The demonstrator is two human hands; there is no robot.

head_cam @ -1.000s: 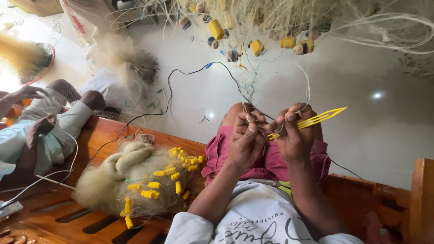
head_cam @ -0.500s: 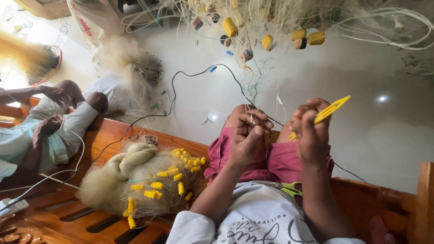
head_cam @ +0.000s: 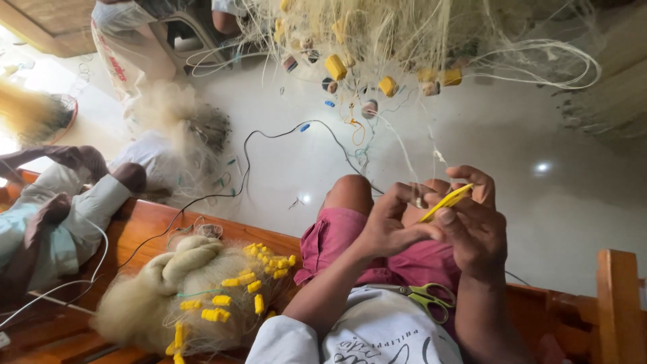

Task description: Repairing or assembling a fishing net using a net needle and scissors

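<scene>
Hands meet above the lap, over the pink shorts (head_cam: 350, 243). The right hand (head_cam: 475, 226) has its fingers (head_cam: 472, 176) curled around a yellow netting needle (head_cam: 445, 202), which slants up to the right between thumb and forefinger. The left hand (head_cam: 391, 226) sits just beside it, touching it, with fingers (head_cam: 397, 195) pinched on fine net twine (head_cam: 404, 152); the strands are too thin to follow where they pass into the grip. That twine runs up to a hanging net (head_cam: 404, 34) strung with yellow floats (head_cam: 335, 66).

Scissors (head_cam: 424, 296) with green and yellow handles lie on the white shirt (head_cam: 384, 334), below both hands. To the left, on the wooden bench (head_cam: 148, 229), rests a bundled net (head_cam: 189, 296) dotted with more small yellow floats. A black cable (head_cam: 269, 138) trails across the pale floor (head_cam: 552, 202). Farther left another person (head_cam: 60, 216) sits in light clothing, well apart from the hands.
</scene>
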